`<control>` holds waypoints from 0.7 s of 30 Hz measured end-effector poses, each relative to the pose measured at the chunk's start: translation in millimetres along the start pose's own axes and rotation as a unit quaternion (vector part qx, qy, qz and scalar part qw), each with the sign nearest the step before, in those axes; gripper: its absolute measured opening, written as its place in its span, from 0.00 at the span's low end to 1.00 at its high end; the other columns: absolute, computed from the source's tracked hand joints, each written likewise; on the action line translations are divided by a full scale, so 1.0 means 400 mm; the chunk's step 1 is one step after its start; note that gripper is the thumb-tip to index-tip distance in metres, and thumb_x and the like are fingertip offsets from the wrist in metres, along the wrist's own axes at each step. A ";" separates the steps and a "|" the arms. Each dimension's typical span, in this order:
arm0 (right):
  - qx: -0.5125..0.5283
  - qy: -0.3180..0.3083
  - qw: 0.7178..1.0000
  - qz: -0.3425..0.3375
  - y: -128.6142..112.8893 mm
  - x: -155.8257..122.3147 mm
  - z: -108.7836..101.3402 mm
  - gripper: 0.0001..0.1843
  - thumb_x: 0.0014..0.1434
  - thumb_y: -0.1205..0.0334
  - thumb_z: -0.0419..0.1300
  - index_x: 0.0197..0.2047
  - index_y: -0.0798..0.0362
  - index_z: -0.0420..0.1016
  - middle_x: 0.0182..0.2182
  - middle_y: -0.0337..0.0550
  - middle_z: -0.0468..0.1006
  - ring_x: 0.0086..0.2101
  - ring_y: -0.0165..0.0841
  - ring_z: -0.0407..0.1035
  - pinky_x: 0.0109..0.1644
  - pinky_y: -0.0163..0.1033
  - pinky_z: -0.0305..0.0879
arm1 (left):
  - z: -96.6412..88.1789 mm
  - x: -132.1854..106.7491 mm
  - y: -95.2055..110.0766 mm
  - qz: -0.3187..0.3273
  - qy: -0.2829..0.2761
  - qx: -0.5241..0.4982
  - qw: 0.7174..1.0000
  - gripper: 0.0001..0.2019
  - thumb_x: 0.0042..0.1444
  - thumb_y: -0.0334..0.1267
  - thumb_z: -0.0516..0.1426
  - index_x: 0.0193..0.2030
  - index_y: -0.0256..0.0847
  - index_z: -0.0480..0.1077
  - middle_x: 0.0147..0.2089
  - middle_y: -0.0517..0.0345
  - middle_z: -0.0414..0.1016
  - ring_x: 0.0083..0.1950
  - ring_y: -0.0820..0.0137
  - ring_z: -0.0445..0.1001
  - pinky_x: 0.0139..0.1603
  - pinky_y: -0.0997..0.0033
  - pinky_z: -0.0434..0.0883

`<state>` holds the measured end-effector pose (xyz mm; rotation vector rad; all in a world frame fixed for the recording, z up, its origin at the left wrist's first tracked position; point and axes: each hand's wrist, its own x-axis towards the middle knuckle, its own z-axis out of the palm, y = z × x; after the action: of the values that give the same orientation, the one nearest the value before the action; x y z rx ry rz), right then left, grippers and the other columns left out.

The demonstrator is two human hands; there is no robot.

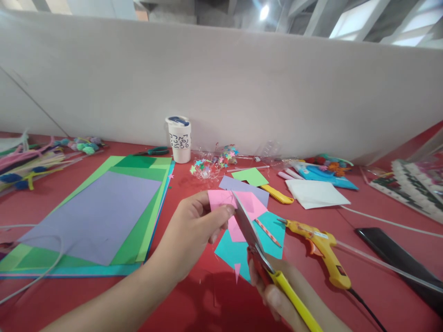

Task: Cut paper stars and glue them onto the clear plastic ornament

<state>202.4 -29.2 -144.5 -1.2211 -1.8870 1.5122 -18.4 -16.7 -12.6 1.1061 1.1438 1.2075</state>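
My left hand (204, 219) pinches a small piece of pink paper (218, 198) between thumb and fingers above the table. In my right hand (277, 290) is a pair of scissors (252, 233) with red and yellow handles, my fingers wrapped round the grips. The blade tips meet the pink paper at its right edge. Below lie more pink paper (254, 206), a teal sheet (228, 249) and a red-striped pencil (268, 233). A pink sliver (237, 272) rests on the teal sheet's near edge.
A yellow glue gun (320, 246) and a black phone-like object (391, 253) lie right. A yellow cutter (278, 194) sits beyond the papers. Stacked coloured sheets (100, 212) cover the left. A white cup (180, 140) and star confetti (207, 168) stand before the white partition (221, 87).
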 end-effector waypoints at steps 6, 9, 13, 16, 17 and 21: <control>-0.016 0.008 1.000 -0.009 -0.014 -0.025 -0.022 0.14 0.66 0.56 0.56 0.50 0.55 0.71 0.44 0.44 0.75 0.38 0.34 0.73 0.40 0.42 0.73 | 0.002 0.002 -0.004 0.005 0.002 -0.003 1.000 0.09 0.55 0.36 0.57 0.25 0.38 0.67 0.16 0.70 0.58 0.18 0.82 0.52 0.21 0.78 0.53; -0.024 0.018 0.999 -0.019 -0.036 -0.044 -0.020 0.18 0.65 0.46 0.54 0.41 0.54 0.72 0.31 0.41 0.75 0.26 0.30 0.68 0.32 0.36 0.68 | 0.004 0.002 -0.002 0.009 -0.003 -0.007 1.000 0.08 0.55 0.36 0.57 0.25 0.38 0.68 0.16 0.70 0.58 0.18 0.82 0.53 0.21 0.78 0.52; -0.033 0.044 0.998 -0.028 -0.086 -0.062 -0.004 0.24 0.63 0.39 0.49 0.41 0.52 0.69 0.24 0.39 0.69 0.24 0.31 0.64 0.33 0.38 0.65 | -0.001 0.001 -0.001 0.005 -0.009 -0.003 1.000 0.07 0.55 0.35 0.57 0.27 0.37 0.69 0.16 0.70 0.58 0.18 0.81 0.53 0.21 0.78 0.52; -0.034 0.047 0.998 -0.029 -0.133 -0.055 0.006 0.27 0.62 0.35 0.46 0.37 0.51 0.67 0.22 0.37 0.65 0.21 0.29 0.60 0.28 0.36 0.61 | -0.007 0.001 -0.001 0.009 -0.017 0.000 1.000 0.07 0.55 0.36 0.57 0.27 0.38 0.70 0.17 0.70 0.57 0.19 0.81 0.52 0.21 0.78 0.52; -0.034 0.043 0.998 -0.030 -0.149 -0.049 0.007 0.28 0.61 0.33 0.45 0.35 0.51 0.65 0.21 0.36 0.64 0.20 0.28 0.58 0.25 0.34 0.58 | -0.008 0.001 -0.001 0.010 -0.020 0.001 1.000 0.07 0.55 0.36 0.57 0.27 0.38 0.69 0.17 0.70 0.57 0.19 0.81 0.52 0.22 0.78 0.52; -0.039 0.017 0.998 -0.045 -0.200 -0.024 0.004 0.31 0.58 0.29 0.43 0.27 0.50 0.56 0.20 0.33 0.55 0.20 0.26 0.52 0.22 0.34 0.50 | -0.014 0.003 0.001 0.007 -0.028 0.017 0.999 0.07 0.55 0.35 0.57 0.26 0.39 0.68 0.17 0.70 0.58 0.19 0.81 0.52 0.22 0.77 0.51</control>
<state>176.9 -39.4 -68.9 -1.1727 -1.9679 1.3742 -24.0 -15.2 -12.8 1.1680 1.1187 1.1657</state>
